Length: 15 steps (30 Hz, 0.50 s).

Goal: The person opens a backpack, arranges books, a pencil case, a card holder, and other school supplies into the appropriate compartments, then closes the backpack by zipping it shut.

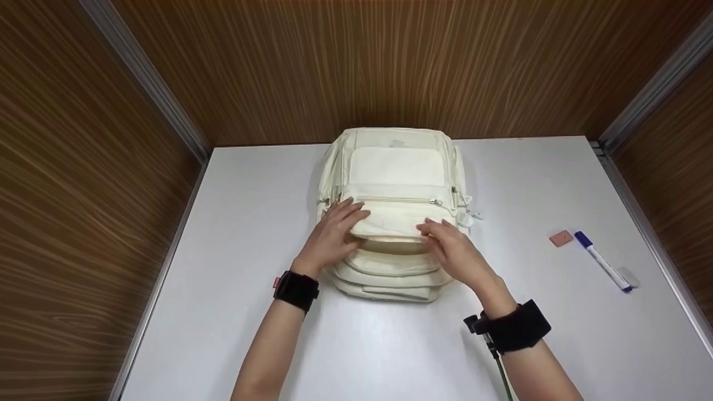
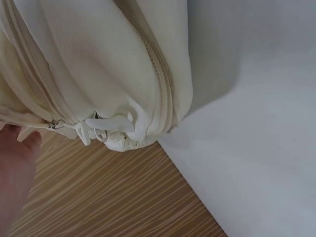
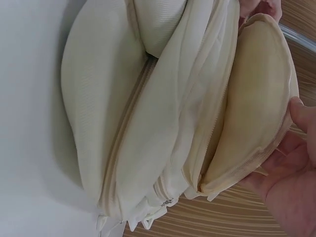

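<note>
A cream backpack (image 1: 398, 167) lies on the white table, its front facing up. Its front pocket gapes, and the pocket flap (image 1: 390, 220) is lifted along the unzipped edge. My left hand (image 1: 334, 234) holds the flap's left end, fingers on top and thumb near the opening; only part of that hand (image 2: 17, 163) enters the left wrist view. At the flap's other end, my right hand (image 1: 454, 250) pinches the edge between thumb and fingers. The right wrist view shows the pocket's yellowish lining (image 3: 256, 84) beside that hand (image 3: 291, 173).
Right of the backpack lie a marker (image 1: 604, 262) with a blue cap and a small pinkish square (image 1: 561, 238). Wood-grain panels (image 1: 356, 67) enclose the white table (image 1: 250, 195) at the back and sides. A green cable (image 1: 503, 373) hangs from the right wristband.
</note>
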Motion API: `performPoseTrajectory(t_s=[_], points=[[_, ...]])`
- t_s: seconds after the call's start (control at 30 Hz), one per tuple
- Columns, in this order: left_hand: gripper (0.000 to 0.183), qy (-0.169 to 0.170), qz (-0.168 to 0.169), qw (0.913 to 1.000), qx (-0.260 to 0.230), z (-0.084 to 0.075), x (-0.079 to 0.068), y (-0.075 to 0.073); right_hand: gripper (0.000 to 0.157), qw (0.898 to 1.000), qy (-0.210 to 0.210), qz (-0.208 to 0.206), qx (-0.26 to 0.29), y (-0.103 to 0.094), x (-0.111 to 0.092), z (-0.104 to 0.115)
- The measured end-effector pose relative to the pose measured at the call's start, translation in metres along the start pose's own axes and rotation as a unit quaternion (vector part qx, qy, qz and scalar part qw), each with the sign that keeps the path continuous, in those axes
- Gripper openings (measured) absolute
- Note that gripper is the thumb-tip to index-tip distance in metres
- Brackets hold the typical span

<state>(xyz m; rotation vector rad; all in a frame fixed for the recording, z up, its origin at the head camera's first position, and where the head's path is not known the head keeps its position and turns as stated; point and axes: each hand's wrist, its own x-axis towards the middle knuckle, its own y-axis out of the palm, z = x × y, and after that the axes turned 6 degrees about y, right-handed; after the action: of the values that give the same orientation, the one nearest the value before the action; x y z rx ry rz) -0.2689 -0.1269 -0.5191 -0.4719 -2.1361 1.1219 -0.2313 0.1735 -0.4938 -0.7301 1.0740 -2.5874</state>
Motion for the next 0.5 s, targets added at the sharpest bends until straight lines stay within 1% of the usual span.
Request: performPoseTrajectory(t_s=[0.13,0.27,0.37,0.5], points=[[0.061,0.015,-0.025,0.9996,0.003,-0.003,-0.002,0.002,0.013,1.000,0.005,0.007,0.014,-0.008,0.001,0.003],[0.054,0.025,-0.047,0.9986,-0.005,-0.007,-0.002,0.002,0.013,1.000,0.002,0.010,0.026,-0.017,0.002,0.006],[0.047,0.031,-0.065,0.9973,-0.013,-0.009,0.000,0.000,0.014,0.999,-0.003,0.014,0.034,-0.025,0.006,0.008],[0.042,0.029,-0.080,0.9962,-0.020,-0.008,0.006,-0.001,0.012,0.999,-0.010,0.021,0.040,-0.040,0.015,0.011]])
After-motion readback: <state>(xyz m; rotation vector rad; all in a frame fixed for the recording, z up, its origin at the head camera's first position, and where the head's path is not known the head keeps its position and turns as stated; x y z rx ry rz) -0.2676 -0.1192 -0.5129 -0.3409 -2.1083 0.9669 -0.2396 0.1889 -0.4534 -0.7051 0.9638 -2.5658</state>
